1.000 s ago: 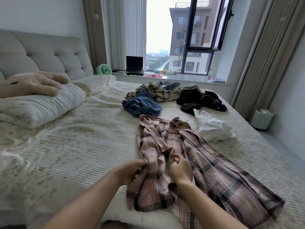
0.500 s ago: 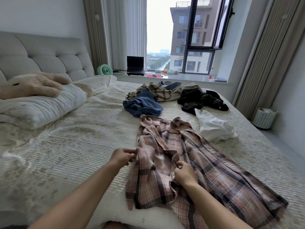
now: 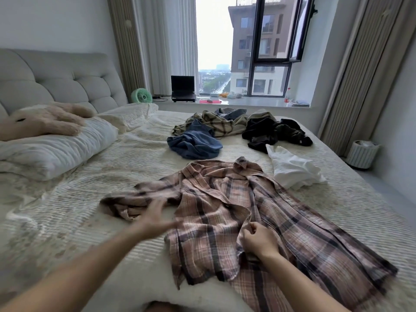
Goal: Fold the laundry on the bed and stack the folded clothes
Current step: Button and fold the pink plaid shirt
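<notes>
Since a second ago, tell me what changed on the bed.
The left hand pulled the plaid shirt's sleeve out to the left, spread it on the bed and let go; its fingers are now open and blurred. The right hand still pinches the shirt front. The other clothes have not moved.

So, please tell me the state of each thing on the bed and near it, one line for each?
pink plaid shirt: unfolded, spread open, one sleeve pulled out sideways
left hand: open, blurred, by that sleeve
right hand: pinching the shirt's front edge
blue garment: crumpled, unfolded
white garment: crumpled, unfolded
black clothes: heaped, unfolded
beige checked garment: heaped, unfolded
window: open
laptop: lid up, screen dark
</notes>
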